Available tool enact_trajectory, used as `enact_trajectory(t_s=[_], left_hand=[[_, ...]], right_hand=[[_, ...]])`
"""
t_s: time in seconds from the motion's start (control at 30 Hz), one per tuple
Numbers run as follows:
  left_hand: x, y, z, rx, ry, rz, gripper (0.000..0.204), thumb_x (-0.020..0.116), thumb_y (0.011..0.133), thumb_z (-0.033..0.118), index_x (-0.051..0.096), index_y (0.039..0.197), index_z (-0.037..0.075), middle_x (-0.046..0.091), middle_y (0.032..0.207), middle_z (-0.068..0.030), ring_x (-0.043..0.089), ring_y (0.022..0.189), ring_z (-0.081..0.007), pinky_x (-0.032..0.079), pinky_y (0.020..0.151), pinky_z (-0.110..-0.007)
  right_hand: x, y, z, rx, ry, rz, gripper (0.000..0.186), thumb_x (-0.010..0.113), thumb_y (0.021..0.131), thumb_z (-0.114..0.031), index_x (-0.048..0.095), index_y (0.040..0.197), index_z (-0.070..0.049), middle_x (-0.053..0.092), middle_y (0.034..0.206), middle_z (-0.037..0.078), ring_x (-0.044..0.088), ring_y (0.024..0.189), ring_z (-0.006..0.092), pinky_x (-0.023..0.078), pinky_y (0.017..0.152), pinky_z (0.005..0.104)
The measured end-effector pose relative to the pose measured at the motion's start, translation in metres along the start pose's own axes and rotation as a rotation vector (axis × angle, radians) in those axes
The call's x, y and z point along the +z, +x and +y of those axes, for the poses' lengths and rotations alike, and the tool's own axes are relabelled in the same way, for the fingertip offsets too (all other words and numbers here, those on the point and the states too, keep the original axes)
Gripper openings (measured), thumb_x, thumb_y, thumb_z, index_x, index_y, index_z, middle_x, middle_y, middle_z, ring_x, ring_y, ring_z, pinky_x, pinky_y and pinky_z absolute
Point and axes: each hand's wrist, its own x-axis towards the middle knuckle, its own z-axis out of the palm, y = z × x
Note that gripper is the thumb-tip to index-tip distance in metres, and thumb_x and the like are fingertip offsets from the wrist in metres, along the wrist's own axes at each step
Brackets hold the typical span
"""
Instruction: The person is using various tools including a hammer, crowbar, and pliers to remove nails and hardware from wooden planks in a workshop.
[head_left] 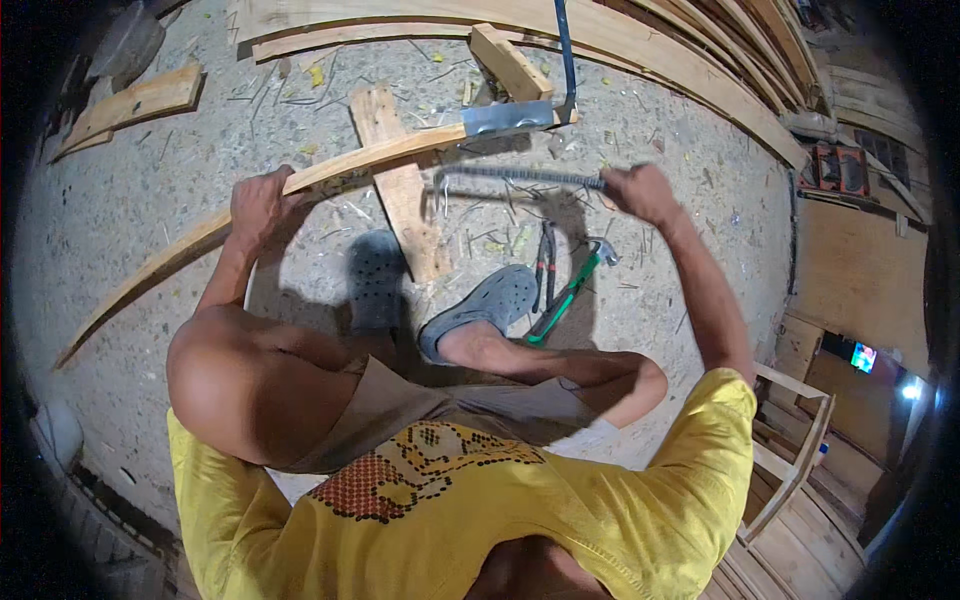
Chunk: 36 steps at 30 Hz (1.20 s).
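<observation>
Your left grip (pixel 260 203) is clasping a long wooden strip (pixel 340 166); your right grip (pixel 642 193) is clenching a ribbed, bent metal bar (pixel 520 174).

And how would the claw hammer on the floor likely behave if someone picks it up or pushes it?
The claw hammer would probably feel head-heavy, with its metal head at one end. Its straight green-and-black handle suggests stiffness. The head, jutting sideways, should hinder rolling.

Yellow short-sleeved shirt (pixel 620 520), dotted red-and-black print (pixel 370 485); grey-brown shorts (pixel 385 415); 2 grey perforated clogs (pixel 490 302)
</observation>
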Motion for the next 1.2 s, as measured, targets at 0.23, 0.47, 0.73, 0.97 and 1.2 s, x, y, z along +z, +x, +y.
enact_trajectory(t_s=[0.23,0.47,0.73,0.97,1.2], left_hand=[[0.067,-0.066,0.023,0.048,0.129,0.242,0.072,0.07,0.079,0.01,0.05,0.148,0.006,0.054,0.151,-0.0125,0.052,0.139,-0.03,0.042,0.109,-0.047],[0.05,-0.054,0.051,-0.096,0.216,0.154,0.081,0.062,0.084,0.006,0.033,0.16,0.01,0.035,0.165,-0.0127,0.034,0.151,-0.0338,0.031,0.119,-0.052],[0.054,-0.062,0.063,-0.137,0.272,-0.005,0.096,0.071,0.082,0.021,0.022,0.163,0.011,0.023,0.168,-0.0176,0.026,0.153,-0.0406,0.023,0.121,-0.061],[0.022,-0.04,0.084,-0.206,0.094,-0.263,0.126,0.088,0.068,0.052,0.018,0.164,0.009,0.023,0.165,-0.0266,0.024,0.152,-0.0458,0.018,0.118,-0.069],[0.028,-0.013,0.05,-0.01,-0.085,-0.235,0.116,0.074,0.075,0.071,0.03,0.159,0.005,0.04,0.152,-0.029,0.038,0.142,-0.0469,0.028,0.116,-0.061]], right_hand=[[0.104,-0.107,-0.079,0.223,0.282,-0.187,0.027,0.061,0.096,-0.039,0.062,0.101,-0.013,0.068,0.075,0.019,0.068,0.072,0.0426,0.052,0.065,0.0541],[0.123,-0.201,-0.144,0.575,0.608,-0.274,0.033,0.06,0.1,-0.036,0.063,0.095,-0.003,0.066,0.079,0.026,0.065,0.078,0.0455,0.05,0.068,0.052],[0.037,-0.197,-0.201,0.69,1.25,-0.169,0.032,0.065,0.101,-0.032,0.065,0.101,0.0,0.055,0.064,0.008,0.051,0.06,0.015,0.044,0.058,0.0367],[-0.022,-0.172,-0.264,0.837,1.409,-0.097,0.026,0.062,0.103,-0.025,0.064,0.113,-0.002,0.053,0.066,-0.001,0.048,0.058,0.0088,0.039,0.053,0.0294],[-0.123,-0.15,-0.236,0.853,1.377,-0.251,0.025,0.064,0.1,-0.022,0.066,0.11,0.002,0.059,0.075,0.0,0.051,0.069,0.0083,0.04,0.059,0.0272]])
